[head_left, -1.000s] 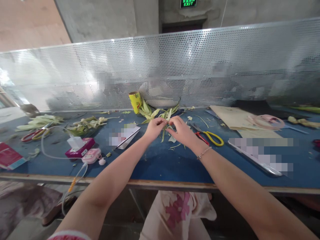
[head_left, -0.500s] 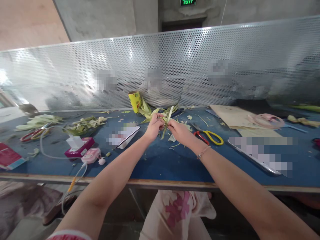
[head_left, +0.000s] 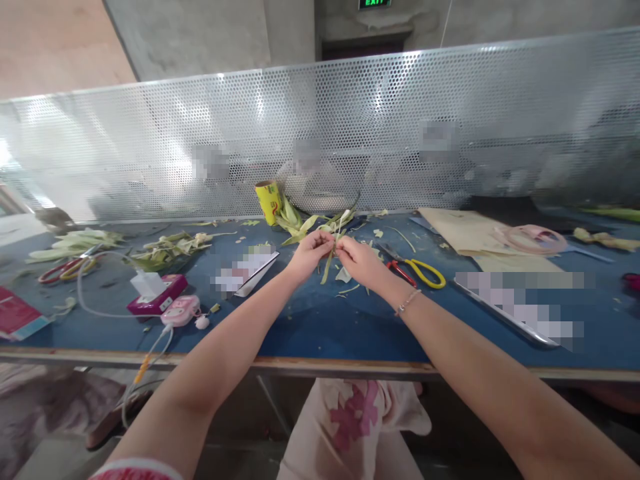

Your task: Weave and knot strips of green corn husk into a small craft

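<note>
My left hand (head_left: 313,252) and my right hand (head_left: 356,257) meet over the middle of the blue table, fingertips pinched together. Between them is a thin, pale green strip of corn husk (head_left: 327,269), one end hanging down and a paler end sticking up. Its middle is hidden by my fingers. More green husks (head_left: 303,230) lie just behind my left hand, by a yellow cardboard tube (head_left: 269,202). Scissors with red and yellow handles (head_left: 423,273) rest right of my right hand. A small pale scrap (head_left: 343,275) lies below the strip.
Left are a phone (head_left: 250,270), a purple power box (head_left: 157,295) with a cable, another pair of scissors (head_left: 65,269) and husk piles (head_left: 170,252). Right are a tablet (head_left: 505,313), brown paper (head_left: 460,233) and a pink tape roll (head_left: 535,239). A perforated metal screen (head_left: 350,120) stands behind.
My fingers have shifted slightly on the husk strip, and its upper end now leans differently and looks narrower. The things on the table have stayed put.
</note>
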`<state>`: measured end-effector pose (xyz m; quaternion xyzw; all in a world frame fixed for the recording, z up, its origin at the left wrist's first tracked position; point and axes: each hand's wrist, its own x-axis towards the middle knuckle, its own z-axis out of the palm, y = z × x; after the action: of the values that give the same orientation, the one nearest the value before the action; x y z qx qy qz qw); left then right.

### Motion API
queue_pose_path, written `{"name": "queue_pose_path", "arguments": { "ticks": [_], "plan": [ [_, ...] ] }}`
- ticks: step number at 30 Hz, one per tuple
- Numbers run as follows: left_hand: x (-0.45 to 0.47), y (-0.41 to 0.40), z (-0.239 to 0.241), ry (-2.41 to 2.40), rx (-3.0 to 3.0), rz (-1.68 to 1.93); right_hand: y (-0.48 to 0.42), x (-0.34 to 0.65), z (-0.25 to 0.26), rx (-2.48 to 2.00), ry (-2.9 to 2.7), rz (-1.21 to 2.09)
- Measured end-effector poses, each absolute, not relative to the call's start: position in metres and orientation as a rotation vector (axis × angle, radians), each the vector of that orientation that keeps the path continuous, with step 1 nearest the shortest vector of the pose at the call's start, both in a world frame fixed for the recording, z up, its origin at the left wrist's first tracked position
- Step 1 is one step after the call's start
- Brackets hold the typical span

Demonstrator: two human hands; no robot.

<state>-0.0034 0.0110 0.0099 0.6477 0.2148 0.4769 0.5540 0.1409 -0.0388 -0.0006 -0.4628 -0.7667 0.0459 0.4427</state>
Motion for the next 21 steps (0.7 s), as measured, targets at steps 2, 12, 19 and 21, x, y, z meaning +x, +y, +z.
{"name": "queue_pose_path", "arguments": {
  "ticks": [2, 12, 19, 21],
  "plan": [
    [-0.0034, 0.0105, 0.01, 0.498, 1.52, 1.129, -0.0388, 0.1411, -0.0008, -1.135, -1.905, 0.106],
    [-0.0046, 0.0056, 0.0157, 0.492, 1.416, 1.137, -0.0322, 0.1417, -0.0045, -1.087, -1.87, 0.127],
    [-0.0039, 0.0045, 0.018, 0.521, 1.389, 1.127, -0.031, 0.1409, -0.0045, -1.065, -1.842, 0.156],
    [-0.0039, 0.003, 0.0193, 0.509, 1.351, 1.128, -0.0301, 0.1407, -0.0043, -1.067, -1.8, 0.181]
  ]
}}
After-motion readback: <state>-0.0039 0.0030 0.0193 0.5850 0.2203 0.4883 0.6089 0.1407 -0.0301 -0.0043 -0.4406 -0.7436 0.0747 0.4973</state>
